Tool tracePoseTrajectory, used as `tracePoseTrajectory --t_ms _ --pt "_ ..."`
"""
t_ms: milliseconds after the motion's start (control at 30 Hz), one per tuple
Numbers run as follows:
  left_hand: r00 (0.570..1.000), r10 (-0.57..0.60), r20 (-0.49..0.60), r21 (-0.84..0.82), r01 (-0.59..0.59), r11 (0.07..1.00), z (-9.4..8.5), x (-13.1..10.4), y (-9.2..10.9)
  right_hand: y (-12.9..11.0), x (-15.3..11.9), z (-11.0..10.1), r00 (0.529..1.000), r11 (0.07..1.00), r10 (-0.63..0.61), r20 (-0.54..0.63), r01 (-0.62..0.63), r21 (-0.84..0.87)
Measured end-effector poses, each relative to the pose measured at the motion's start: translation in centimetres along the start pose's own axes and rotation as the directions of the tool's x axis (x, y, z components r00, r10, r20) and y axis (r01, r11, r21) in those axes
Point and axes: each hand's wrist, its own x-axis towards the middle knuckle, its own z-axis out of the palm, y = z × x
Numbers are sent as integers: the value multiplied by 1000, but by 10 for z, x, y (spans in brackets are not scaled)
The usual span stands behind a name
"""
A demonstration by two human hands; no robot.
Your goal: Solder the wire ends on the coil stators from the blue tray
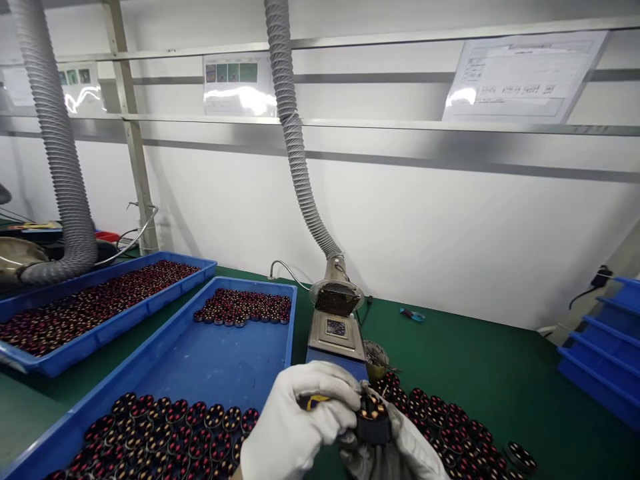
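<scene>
My left hand (305,417), in a white glove, is closed, with its fingertips at the upper left side of a black round motor stator (374,423) with copper-coloured coils. A yellow and black object (317,401) shows inside the curl of its fingers; its kind is not clear. My right hand (413,440), gloved with dirty grey fingertips, is closed around the stator from the right and below. The stator is held above the bench, in front of a small solder pot (337,330). Many similar stators (445,427), with red and copper-coloured coils, lie just right of my hands.
A blue tray (235,357) at left holds stators in a near and a far group. Another blue tray (130,303) beyond is full. A grey hose (295,140) hangs over the solder pot. Blue-handled pliers (413,315) lie behind. Blue trays (605,353) are stacked right.
</scene>
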Motion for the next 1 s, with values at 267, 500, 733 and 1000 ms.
tracePoseTrajectory --t_ms 267,500,733,1000 --pt "976 37 -215 -221 -85 972 -8 -3 5 4 8 -19 998 973 -44 51 54 -223" --pt "997 72 31 27 -73 997 2 -4 4 -3 17 -27 990 915 -139 39 143 -378" --pt "973 215 -88 -1 -216 976 -6 -10 5 -2 7 -5 989 943 -144 -37 126 -308" --pt "986 168 19 82 -169 982 2 -1 0 3 4 12 960 930 -272 -74 242 -276"
